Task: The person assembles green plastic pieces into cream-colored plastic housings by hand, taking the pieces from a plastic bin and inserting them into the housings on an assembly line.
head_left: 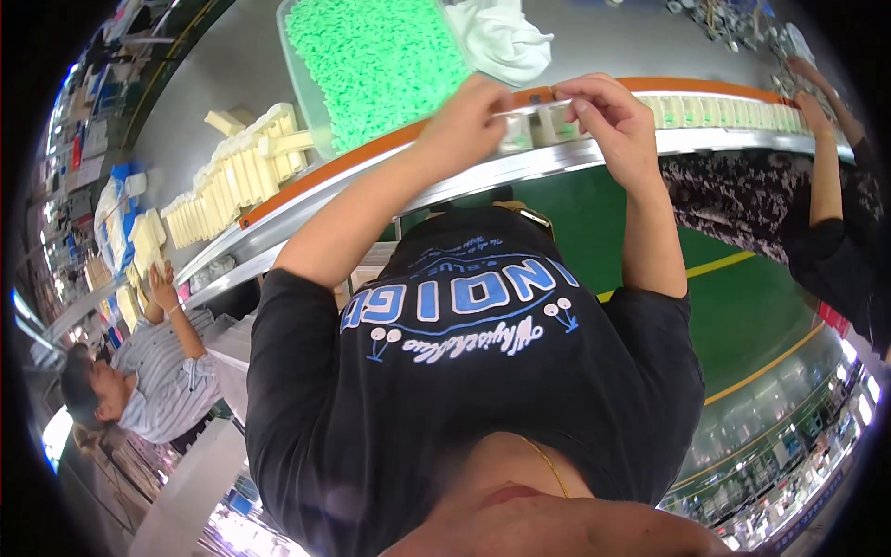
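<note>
both pinched on a small pale part (541,119): left hand (464,130), right hand (608,121); could slip off the counter (445,186) edge.

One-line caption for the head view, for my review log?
Both hands, left hand and right hand, pinch a small pale part at the bench edge, below a tray of green pieces.

one head-worn fisheye view looks steeply down the wearer's own chest, close above the orange-edged workbench (371,153), which curves across the upper frame
</note>
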Tool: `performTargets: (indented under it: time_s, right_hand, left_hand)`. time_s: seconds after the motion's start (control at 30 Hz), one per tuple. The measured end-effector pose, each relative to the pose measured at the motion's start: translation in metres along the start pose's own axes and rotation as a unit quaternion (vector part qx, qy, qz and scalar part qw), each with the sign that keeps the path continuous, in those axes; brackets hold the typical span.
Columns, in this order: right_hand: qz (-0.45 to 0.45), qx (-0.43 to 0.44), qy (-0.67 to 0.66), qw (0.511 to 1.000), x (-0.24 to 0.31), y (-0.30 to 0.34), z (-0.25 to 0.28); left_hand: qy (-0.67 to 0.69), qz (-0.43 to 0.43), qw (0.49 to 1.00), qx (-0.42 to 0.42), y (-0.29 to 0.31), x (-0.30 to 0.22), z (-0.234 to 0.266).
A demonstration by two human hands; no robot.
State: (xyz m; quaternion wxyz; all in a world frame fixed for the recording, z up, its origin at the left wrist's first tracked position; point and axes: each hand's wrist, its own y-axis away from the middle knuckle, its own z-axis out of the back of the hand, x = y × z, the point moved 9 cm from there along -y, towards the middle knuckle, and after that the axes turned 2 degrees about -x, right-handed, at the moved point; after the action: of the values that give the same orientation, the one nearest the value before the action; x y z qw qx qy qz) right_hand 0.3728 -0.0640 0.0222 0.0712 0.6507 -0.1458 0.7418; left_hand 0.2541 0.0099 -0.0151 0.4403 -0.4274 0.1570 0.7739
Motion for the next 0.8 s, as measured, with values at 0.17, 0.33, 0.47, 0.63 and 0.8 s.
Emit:
performTargets:
  time_s: [0.17, 0.33, 0.47, 0.63, 0.8]
  right_hand:
    - [0.001, -0.008, 0.004, 1.000, -0.001, -0.002, 0.001]
    - [-0.008, -0.010, -0.011, 1.000, -0.001, -0.007, 0.001]
    - [-0.022, -0.021, -0.011, 0.999, 0.003, -0.013, 0.003]
    - [-0.022, 0.026, 0.015, 0.999, 0.012, -0.035, -0.020]
    - [-0.009, 0.108, 0.080, 0.991, 0.020, -0.065, -0.069]
  left_hand:
    - [-0.117, -0.010, 0.993, 0.013, -0.004, -0.027, -0.025]
    - [-0.119, -0.112, 0.982, -0.093, 0.019, -0.052, 0.033]
    - [-0.336, -0.013, 0.903, -0.267, 0.056, 0.029, 0.168]
    - [-0.471, 0.370, 0.787, -0.150, 0.128, 0.192, 0.250]
    - [-0.420, 0.397, 0.814, -0.061, 0.145, 0.255, 0.240]
